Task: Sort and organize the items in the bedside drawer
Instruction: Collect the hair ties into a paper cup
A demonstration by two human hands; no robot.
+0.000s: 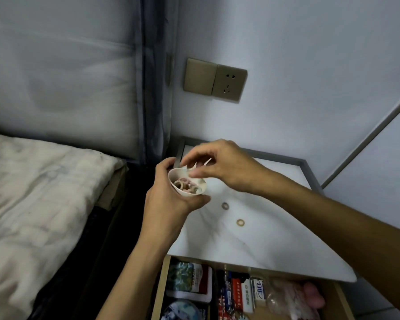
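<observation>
Hair bands [185,184] sit in the cup [176,176] our left hand [169,202] grips above the nightstand [275,245]; our right hand [219,167] pinches a white piece [192,166] at its rim; we should hold the cup level, then collect the loose bands [225,206]; the drawer [163,287] stands open below.

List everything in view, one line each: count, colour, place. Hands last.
cup: one, white, held above the nightstand's left edge
hair ties: several, pink and beige, inside the cup
loose ties: two, beige, on the nightstand top
nightstand: one, white marbled top, grey rim, against the wall
drawer: one, wooden, open, holding boxes
socket plate: one, bronze, on the wall
bed: one, pale bedding, left
left-hand grip: holds the cup
right-hand grip: pinches a white piece above the cup; too blurred to identify
</observation>
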